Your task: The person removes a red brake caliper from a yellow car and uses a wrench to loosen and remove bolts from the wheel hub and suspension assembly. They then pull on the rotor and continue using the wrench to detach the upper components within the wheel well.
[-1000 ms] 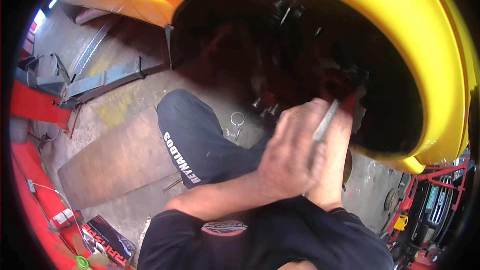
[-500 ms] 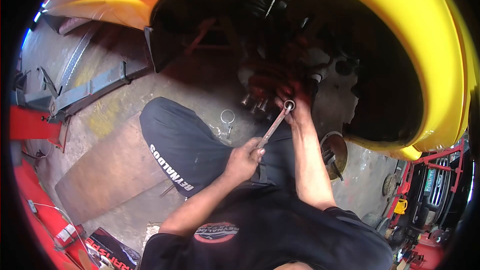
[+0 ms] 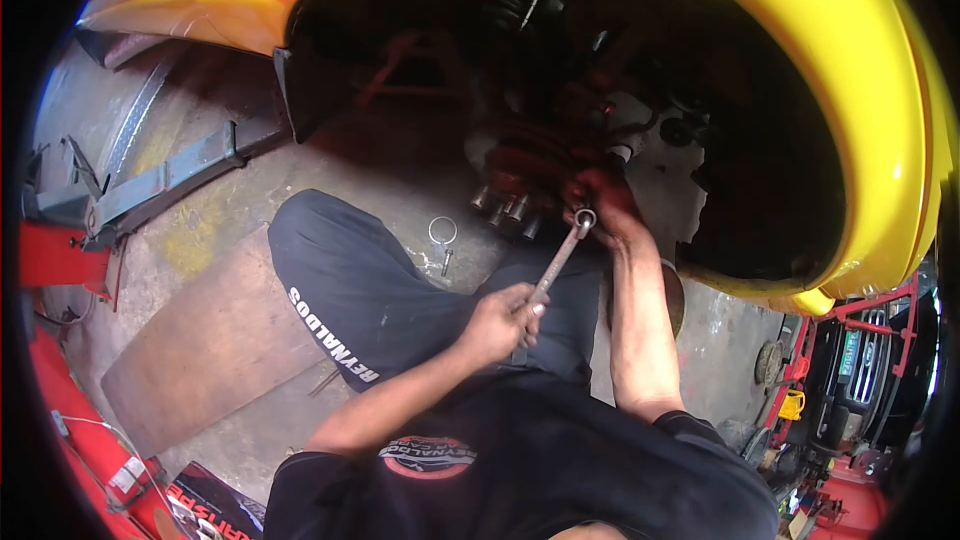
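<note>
My left hand [image 3: 503, 322] is closed round the handle of a metal wrench [image 3: 558, 265]. The wrench slants up and right from my lap, with its ring end beside my right hand. Under the yellow wheel arch, my right hand [image 3: 608, 202] has curled fingers at the wheel hub [image 3: 525, 165], just behind the ring end. Shadow covers those fingers, so what they grip is hidden. Several shiny studs [image 3: 515, 208] stick out of the hub to the left of my right hand.
A thin metal ring [image 3: 442, 219] and a bolt [image 3: 447, 262] lie on the floor by my knee. The yellow fender [image 3: 880, 140] curves overhead and right. A brown board [image 3: 200, 350] lies at left, near a grey metal arm [image 3: 170, 185]. Behind the hub stands a red stand [image 3: 410, 90].
The wrench and both hands now sit slightly further right and lower in view. My left hand still grips the handle. The whole scene has shifted a little with my head.
</note>
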`<state>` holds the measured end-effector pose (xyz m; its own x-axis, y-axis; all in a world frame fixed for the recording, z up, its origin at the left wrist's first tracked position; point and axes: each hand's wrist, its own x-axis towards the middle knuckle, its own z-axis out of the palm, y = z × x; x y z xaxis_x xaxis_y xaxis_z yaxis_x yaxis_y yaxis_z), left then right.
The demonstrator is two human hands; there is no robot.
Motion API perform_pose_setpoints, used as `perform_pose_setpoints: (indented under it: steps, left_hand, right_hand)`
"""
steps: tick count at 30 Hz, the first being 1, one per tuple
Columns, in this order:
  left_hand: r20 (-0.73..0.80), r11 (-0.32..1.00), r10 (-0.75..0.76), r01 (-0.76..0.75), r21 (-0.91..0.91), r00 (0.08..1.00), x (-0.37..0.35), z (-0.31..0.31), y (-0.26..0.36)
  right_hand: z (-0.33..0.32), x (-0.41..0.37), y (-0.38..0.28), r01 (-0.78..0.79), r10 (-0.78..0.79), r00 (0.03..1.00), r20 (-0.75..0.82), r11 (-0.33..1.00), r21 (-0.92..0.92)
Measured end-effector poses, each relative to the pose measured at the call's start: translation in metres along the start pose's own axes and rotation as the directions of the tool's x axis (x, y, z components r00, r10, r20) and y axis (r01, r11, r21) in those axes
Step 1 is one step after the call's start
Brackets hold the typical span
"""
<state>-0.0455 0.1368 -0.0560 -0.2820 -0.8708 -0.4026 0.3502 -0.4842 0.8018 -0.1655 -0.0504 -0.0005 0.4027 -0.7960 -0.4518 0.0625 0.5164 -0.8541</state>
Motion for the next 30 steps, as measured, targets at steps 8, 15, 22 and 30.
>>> perform_pose_setpoints:
  steps: [8,15,22,30]
  left_hand:
    - [0.053,0.993,0.115,-0.114,-0.021,0.992,-0.053,0.025,0.078]
    - [-0.079,0.992,0.123,-0.121,0.037,0.989,-0.016,-0.004,0.002]
    - [0.038,0.990,0.138,-0.139,0.001,0.990,-0.044,0.030,0.057]
    - [0.049,0.982,0.160,-0.154,-0.107,0.986,-0.064,0.031,0.081]
  right_hand:
    - [-0.007,-0.005,-0.021,0.010,-0.017,0.994,0.112,0.997,0.070]
    - [-0.014,0.014,0.015,0.120,-0.159,0.986,-0.049,0.885,-0.450]
    - [-0.008,-0.004,-0.018,-0.019,0.026,0.991,0.131,0.998,-0.059]
    - [-0.003,-0.003,-0.035,-0.062,0.062,0.998,0.015,0.998,-0.011]
